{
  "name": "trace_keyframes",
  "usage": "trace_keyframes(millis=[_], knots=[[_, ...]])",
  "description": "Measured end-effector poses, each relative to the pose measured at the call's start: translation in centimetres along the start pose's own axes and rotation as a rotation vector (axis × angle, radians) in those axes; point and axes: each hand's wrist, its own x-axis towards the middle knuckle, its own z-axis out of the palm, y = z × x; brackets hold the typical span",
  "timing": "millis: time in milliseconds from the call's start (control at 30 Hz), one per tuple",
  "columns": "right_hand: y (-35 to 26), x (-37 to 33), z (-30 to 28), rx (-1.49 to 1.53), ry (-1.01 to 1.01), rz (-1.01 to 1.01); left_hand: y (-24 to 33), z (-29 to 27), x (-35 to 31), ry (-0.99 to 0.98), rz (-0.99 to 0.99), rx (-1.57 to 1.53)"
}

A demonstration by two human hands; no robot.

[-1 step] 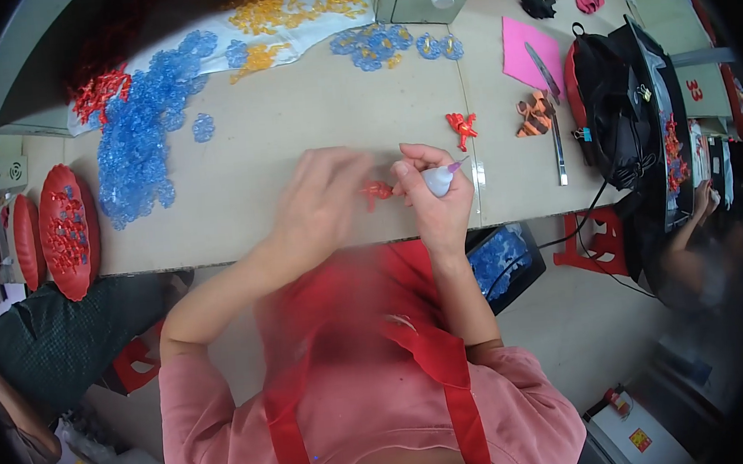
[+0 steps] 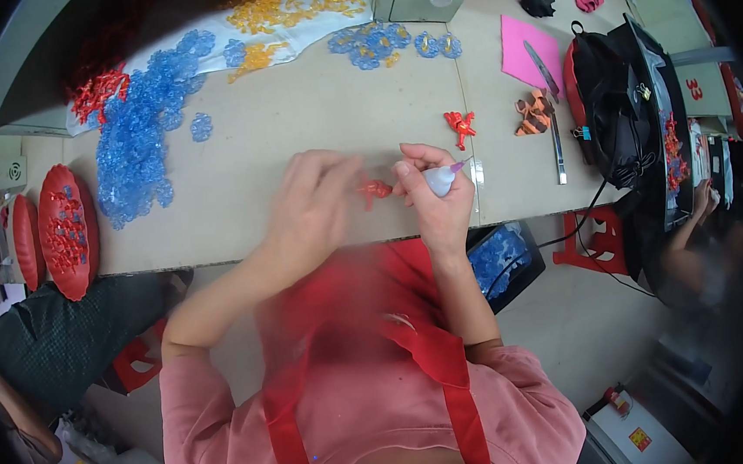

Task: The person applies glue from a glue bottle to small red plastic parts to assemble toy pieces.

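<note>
Right hand (image 2: 443,207): curling round white bottle (image 2: 440,182);
Left hand (image 2: 316,197): blurring; grip unclear;
Red piece (image 2: 375,189): showing mid-frame between hands;
Blue heap (image 2: 130,155): crowding upper left;
Red tray (image 2: 77,286): standing far left

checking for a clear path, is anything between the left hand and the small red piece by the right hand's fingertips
Nothing visible stands between the left hand and the small red piece; the pale bottle in the right hand sits beyond it.
</note>
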Motion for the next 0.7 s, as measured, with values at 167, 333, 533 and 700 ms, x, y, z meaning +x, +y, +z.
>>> trace_keyframes(millis=[167,333,533,700], knots=[[-0.3,-0.3,-0.8,0.015,-0.019,-0.003,2.0,0.5,-0.1,-0.097,-0.032,-0.024],[-0.3,-0.8,-1.1,-0.063,-0.033,-0.054,1.8,1.3,0.8,-0.221,0.046,-0.024],[-0.2,-0.4,-0.4,-0.550,-0.164,-0.344,0.8,-0.1,-0.2,-0.003,-0.258,-0.141],[0.6,-0.2,1.6,-0.730,-0.148,-0.415,0.1,1.2,-2.4,0.067,-0.664,-0.378]])
